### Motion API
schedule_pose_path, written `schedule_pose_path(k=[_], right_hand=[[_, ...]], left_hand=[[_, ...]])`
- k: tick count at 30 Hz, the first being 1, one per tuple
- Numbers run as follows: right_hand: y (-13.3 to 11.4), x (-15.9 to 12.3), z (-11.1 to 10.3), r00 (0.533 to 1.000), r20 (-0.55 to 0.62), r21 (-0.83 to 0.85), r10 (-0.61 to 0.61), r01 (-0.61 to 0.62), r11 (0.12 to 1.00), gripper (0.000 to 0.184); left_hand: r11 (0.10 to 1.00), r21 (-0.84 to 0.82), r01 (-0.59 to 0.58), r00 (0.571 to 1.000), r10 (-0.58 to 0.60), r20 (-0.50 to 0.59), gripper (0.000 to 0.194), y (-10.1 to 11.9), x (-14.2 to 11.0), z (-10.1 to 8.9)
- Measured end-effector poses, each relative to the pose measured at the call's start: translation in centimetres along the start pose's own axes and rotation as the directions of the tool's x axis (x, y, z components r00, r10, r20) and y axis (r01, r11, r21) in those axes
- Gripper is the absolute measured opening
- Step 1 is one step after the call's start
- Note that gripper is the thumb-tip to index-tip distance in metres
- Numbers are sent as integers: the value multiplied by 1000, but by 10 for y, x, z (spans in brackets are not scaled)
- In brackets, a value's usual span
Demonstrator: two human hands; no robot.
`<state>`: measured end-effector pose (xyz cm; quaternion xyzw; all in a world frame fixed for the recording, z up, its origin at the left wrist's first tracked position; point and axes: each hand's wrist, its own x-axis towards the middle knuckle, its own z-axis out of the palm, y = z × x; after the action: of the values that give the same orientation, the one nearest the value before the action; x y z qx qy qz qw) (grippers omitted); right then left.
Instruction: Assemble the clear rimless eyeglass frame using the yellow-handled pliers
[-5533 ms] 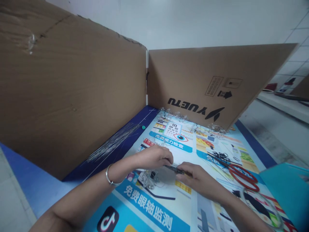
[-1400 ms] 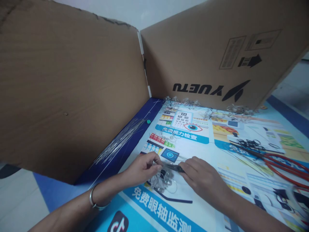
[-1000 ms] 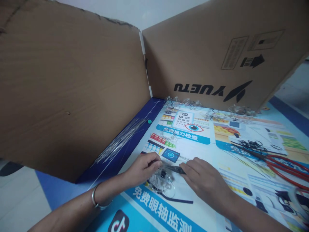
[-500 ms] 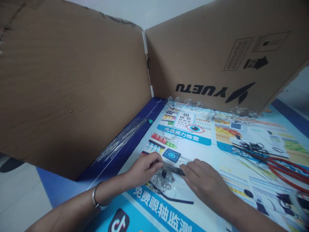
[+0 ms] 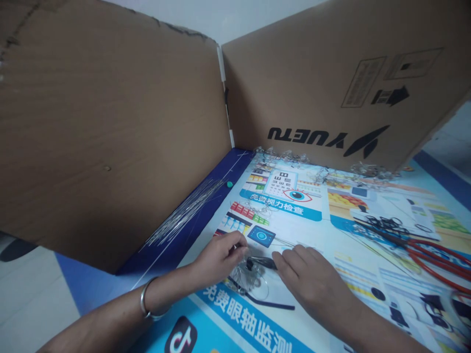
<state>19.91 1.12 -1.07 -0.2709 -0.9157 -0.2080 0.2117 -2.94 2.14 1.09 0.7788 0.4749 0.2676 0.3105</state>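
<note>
My left hand (image 5: 222, 252), with a silver bangle on its wrist, pinches part of a tangle of thin wire with clear bits (image 5: 250, 280) between thumb and fingers. Closed around the handles of a pair of dark pliers (image 5: 265, 263) is my right hand (image 5: 308, 275). The pliers' jaws point left and reach the tangle close to my left fingertips. A small black piece shows at the jaws; the exact grip point is too small to make out. A dark strip (image 5: 274, 305) lies just below the tangle.
Two cardboard panels (image 5: 110, 122) stand behind the printed sheet. A bundle of thin straight wires (image 5: 184, 211) lies left, near a small green bit (image 5: 230, 185). Clear wire pieces (image 5: 287, 156) line the back. At right are black rings (image 5: 392, 223) and a red-handled cutting tool (image 5: 430, 257).
My right hand and the pliers have shifted slightly downward, and the pliers' jaws are now closer to the black piece. My left hand stays almost in place.
</note>
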Motion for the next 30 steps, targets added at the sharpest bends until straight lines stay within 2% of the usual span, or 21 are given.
schedule_pose_path(k=[9, 18, 22, 25, 30], right_hand=[[2, -3, 1, 999, 29, 19, -15, 14, 1000, 27], [3, 4, -6, 995, 45, -14, -83, 84, 996, 29], [2, 3, -6, 997, 20, 1, -80, 80, 997, 27], [3, 2, -4, 999, 7, 42, -42, 41, 998, 25], [5, 4, 1, 995, 24, 157, 99, -102, 982, 24]], left_hand=[[1000, 5, 9, 1000, -9, 18, 12, 1, 0, 0], [1000, 20, -18, 1000, 18, 15, 11, -2, -1, 0], [1000, 19, -12, 1000, 12, 12, 10, -1, 0, 0], [1000, 17, -12, 1000, 12, 11, 10, -1, 0, 0], [999, 31, -34, 999, 33, 21, 10, -2, 0, -1]])
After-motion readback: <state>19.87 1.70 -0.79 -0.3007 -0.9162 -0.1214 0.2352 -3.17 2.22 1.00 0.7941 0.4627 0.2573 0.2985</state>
